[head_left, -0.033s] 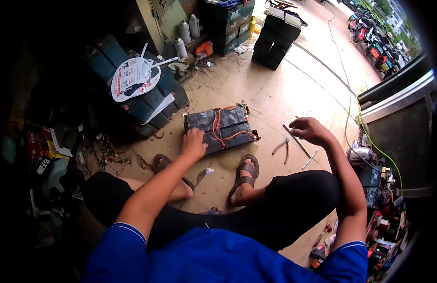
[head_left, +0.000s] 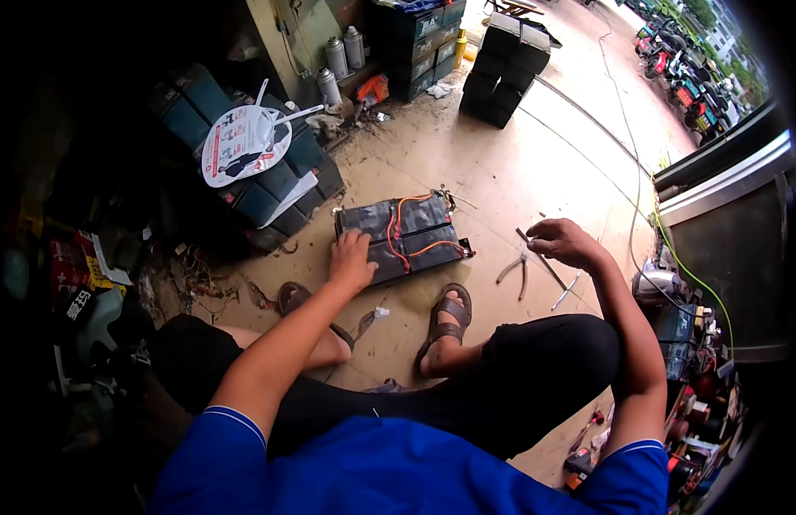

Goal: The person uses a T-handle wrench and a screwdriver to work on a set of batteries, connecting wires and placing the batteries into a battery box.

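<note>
A dark battery pack (head_left: 423, 233) with orange wires over its top lies on the floor before my feet. My left hand (head_left: 352, 260) rests on its near left corner, fingers laid over the top. To the right, my right hand (head_left: 562, 242) hangs with loosely bent fingers, thumb and forefinger apart. Just beneath it a thin dark rod (head_left: 550, 271) lies slanting, partly covered by the fingers; whether they touch it I cannot tell. Beside the rod are pliers (head_left: 523, 273) with spread handles and a slim light-coloured tool (head_left: 566, 290).
A round white fan (head_left: 248, 146) lies on stacked batteries (head_left: 282, 180) at the left. More batteries (head_left: 499, 81) stand farther back, near spray cans (head_left: 335, 58). Cables (head_left: 631, 146) run along the right. Parts and tools (head_left: 702, 403) crowd the lower right.
</note>
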Tool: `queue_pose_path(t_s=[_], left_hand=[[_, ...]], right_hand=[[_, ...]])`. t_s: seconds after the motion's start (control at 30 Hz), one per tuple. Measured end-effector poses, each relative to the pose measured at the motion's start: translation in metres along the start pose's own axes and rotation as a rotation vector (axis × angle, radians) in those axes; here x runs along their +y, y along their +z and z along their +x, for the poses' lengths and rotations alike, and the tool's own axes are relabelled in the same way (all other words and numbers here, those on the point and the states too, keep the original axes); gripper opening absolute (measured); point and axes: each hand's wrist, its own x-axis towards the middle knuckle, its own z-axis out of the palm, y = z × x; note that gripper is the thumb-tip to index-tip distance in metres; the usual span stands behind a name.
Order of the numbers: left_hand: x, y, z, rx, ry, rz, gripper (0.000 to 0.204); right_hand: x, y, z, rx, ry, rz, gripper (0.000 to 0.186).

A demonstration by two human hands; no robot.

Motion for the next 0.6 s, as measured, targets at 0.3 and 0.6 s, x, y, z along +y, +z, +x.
queue_pose_path(t_s=[0.3,0.6], left_hand=[[-0.012,0.013,0.018,0.145,0.125,0.059,0.067],[0.01,0.036,0.041,-0.02,-0.319,-0.74,0.061]], right_hand=[[0.119,0.186,0.067,0.252,0.025,0.244,0.037],[0.074,0.262,0.11,0.423,-0.065,0.426,0.024]])
